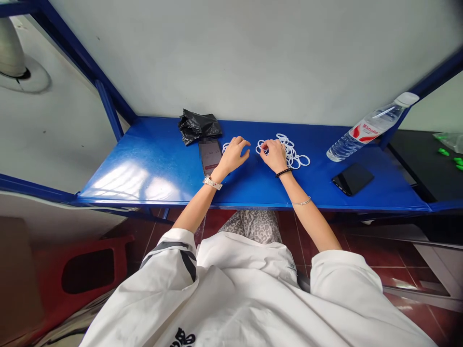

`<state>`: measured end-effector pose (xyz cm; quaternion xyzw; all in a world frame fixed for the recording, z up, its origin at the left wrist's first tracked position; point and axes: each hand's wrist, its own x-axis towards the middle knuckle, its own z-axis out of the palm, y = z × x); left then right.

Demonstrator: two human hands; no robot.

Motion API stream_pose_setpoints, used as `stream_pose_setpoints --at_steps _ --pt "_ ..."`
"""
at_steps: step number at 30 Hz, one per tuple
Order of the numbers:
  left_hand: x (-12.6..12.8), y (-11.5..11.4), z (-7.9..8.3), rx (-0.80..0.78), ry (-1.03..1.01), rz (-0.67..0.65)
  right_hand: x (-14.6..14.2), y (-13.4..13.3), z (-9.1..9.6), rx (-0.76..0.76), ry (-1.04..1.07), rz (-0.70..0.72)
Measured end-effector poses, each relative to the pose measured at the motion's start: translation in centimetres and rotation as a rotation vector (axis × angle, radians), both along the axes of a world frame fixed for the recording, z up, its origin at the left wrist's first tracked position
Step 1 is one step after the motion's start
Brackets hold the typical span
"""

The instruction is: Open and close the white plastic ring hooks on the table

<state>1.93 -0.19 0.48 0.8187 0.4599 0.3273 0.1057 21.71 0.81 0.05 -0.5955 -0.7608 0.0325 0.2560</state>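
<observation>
Above the blue tabletop [173,159], my left hand [234,155] has its thumb and forefinger apart, with nothing visible between them. Part of a white ring [224,146] shows just behind its knuckles; the hand hides the rest. My right hand [275,155] is closed, its thumb and fingertips pinching a thin white ring [258,146]. Beside and partly behind that hand lies a loose pile of similar white rings [290,153], several overlapping and one sticking out to the right.
Left of my left hand lies a phone [210,156] with its screen lit, a crumpled black plastic bag [198,126] behind it. A water bottle [369,130] and a dark phone [352,178] are on the right. Blue frame bars [110,108] flank the table; a grey wall [253,58] backs it.
</observation>
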Motion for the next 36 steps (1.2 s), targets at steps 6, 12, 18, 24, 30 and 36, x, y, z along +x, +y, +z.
stream_pose_setpoints --at_steps 6,12,18,24,30,36 --pt "0.8 0.2 -0.3 -0.210 -0.306 -0.050 -0.3 -0.5 0.5 0.110 0.100 0.259" --pt "1.3 0.5 -0.5 -0.500 -0.641 -0.114 -0.8 -1.1 0.6 0.115 0.141 0.428" --pt "1.2 0.3 -0.2 -0.675 -0.799 -0.176 -0.6 -1.1 0.6 0.087 0.168 0.438" --pt "1.0 0.1 0.3 -0.724 -0.850 -0.215 -0.6 -0.9 0.3 0.065 0.371 0.400" --pt "0.9 -0.2 0.5 -0.657 -0.790 -0.197 -0.5 -0.4 0.1 0.007 0.557 0.189" --pt "0.7 0.1 0.3 -0.596 -0.705 -0.131 -0.5 -0.4 0.1 -0.045 0.607 0.244"
